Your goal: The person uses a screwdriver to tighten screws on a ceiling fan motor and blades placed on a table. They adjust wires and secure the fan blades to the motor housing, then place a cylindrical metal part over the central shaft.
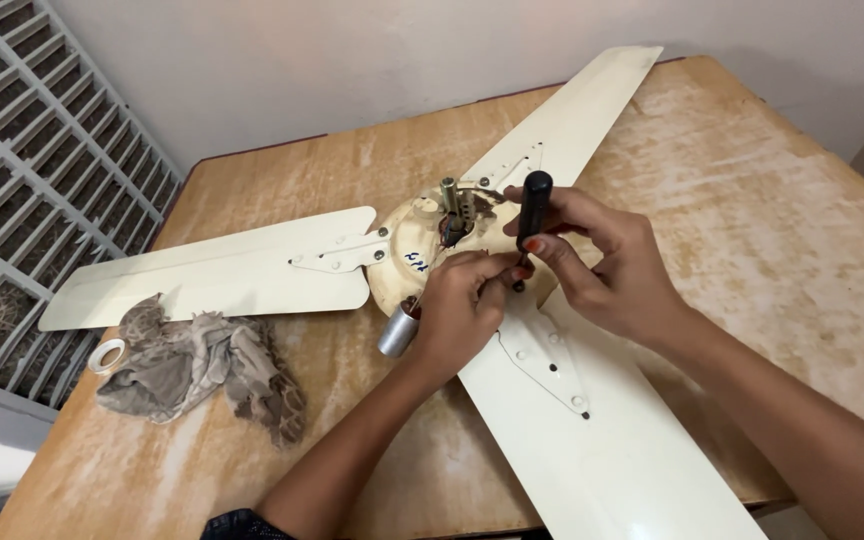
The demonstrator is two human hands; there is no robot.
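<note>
Right hand (602, 265) wrapped around a black-handled screwdriver (532, 215), held upright, fingers curled tight on the grip, tip down at the edge of the motor hub (422, 255). Left hand (462, 305) half closed just beside it, fingertips pinched at the screwdriver's tip; what they pinch is too small to tell. Palm rests over the hub's near rim, touching it.

Small silver cylinder (398, 330), metal, smooth, lies just under the left wrist, against the hub. Hub is cream, round, with blue pen marks on top, a short brass-coloured shaft and dark wiring at its centre.

Three cream blades run out from the hub: left blade (212, 275) toward the table's left edge, far blade (577, 110) up to the back edge by the wall, near blade (602, 440) past the front edge under the right forearm. Blades flat, glossy, with screw holes on the brackets.

Table (782, 230) is worn wood, pale scuffed patches; open surface at right and near left.

Crumpled brown-grey rag (197, 365) lies below the left blade. A roll of white tape (107, 355) touches its left end, close to the table edge. White metal grille (32, 170) stands beyond, left.
</note>
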